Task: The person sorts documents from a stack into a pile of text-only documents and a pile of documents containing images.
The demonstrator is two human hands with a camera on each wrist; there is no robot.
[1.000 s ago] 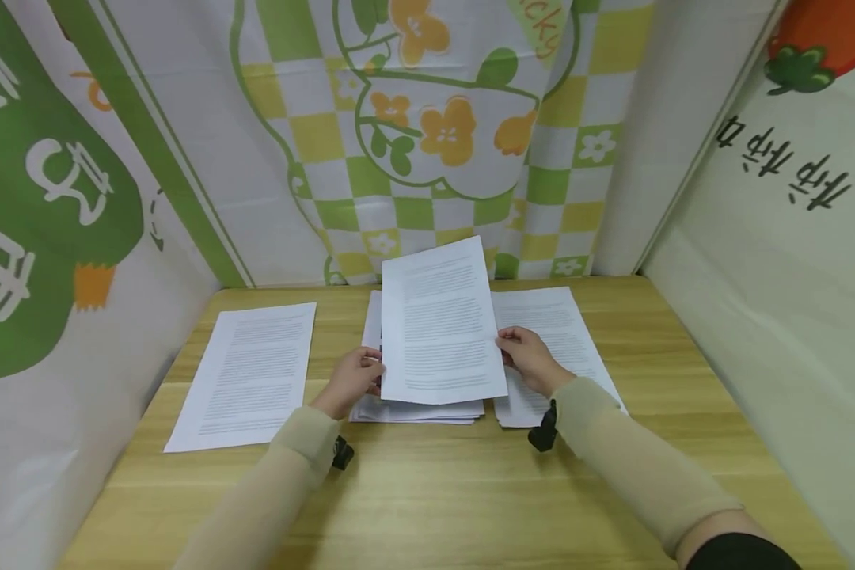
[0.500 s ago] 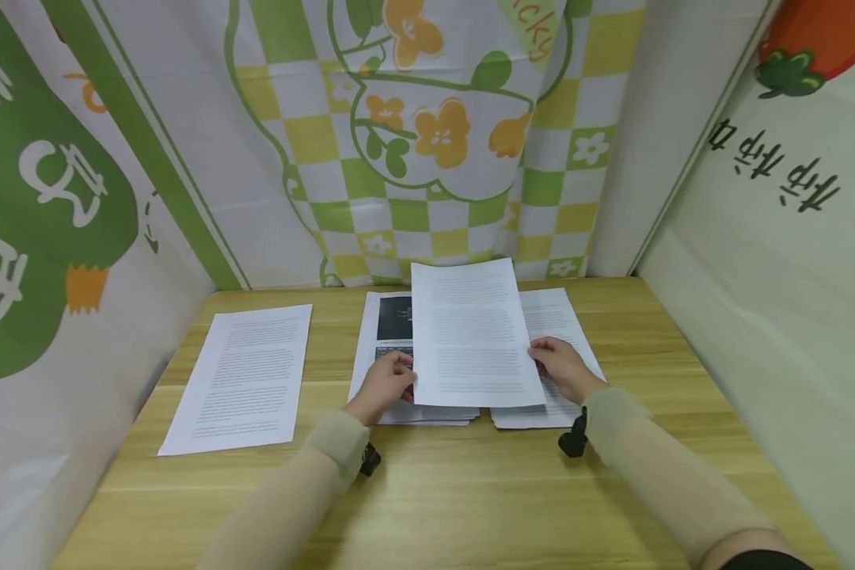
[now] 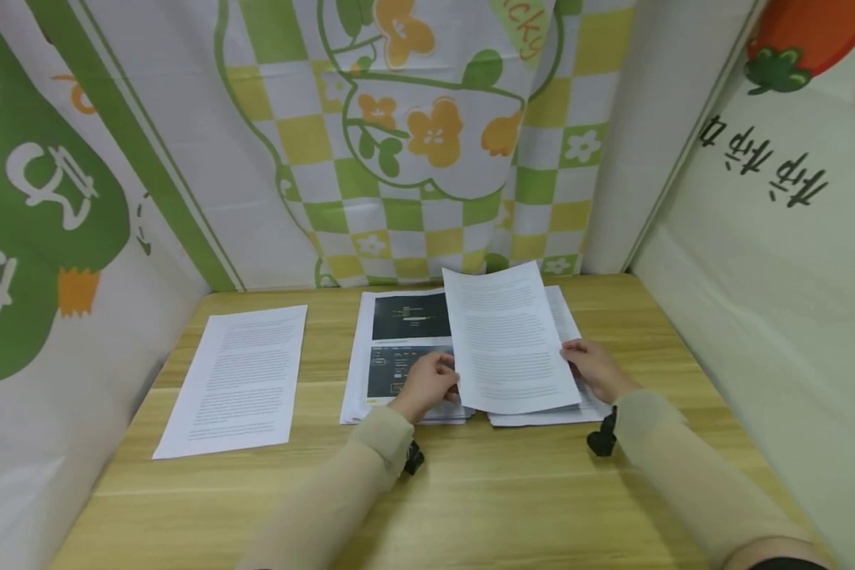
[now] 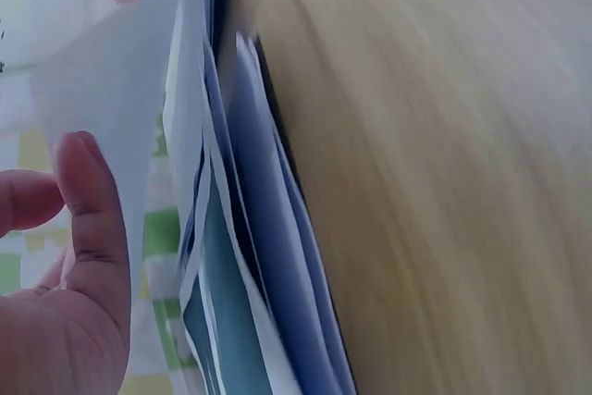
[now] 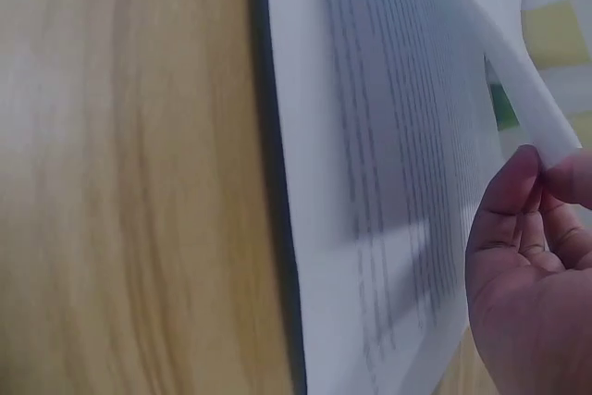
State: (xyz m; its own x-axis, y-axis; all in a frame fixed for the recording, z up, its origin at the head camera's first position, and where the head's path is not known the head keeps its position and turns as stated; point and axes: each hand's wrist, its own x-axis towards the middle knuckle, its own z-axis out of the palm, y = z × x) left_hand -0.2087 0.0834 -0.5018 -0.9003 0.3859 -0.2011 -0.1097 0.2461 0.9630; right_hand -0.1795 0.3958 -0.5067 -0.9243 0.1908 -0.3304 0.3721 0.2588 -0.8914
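A printed sheet of paper (image 3: 513,340) is held up and slightly bowed above the right-hand stack of paper (image 3: 564,313). My left hand (image 3: 427,384) holds its left edge near the lower corner; in the left wrist view the thumb (image 4: 92,210) lies against the sheet. On the opposite edge my right hand (image 3: 598,370) pinches the paper between thumb and fingers, as the right wrist view shows. Below and left of the held sheet lies the middle stack (image 3: 355,380), whose top page carries dark printed pictures. The held sheet hides part of both stacks.
A separate printed sheet (image 3: 242,380) lies flat on the left of the wooden table (image 3: 470,507). A patterned curtain (image 3: 427,229) hangs behind the table's back edge, and printed cloth walls (image 3: 741,261) stand on either side.
Both hands have moved right with the sheet, from over the middle stack to over the right-hand stack. The middle stack's top page with dark pictures has come into view.
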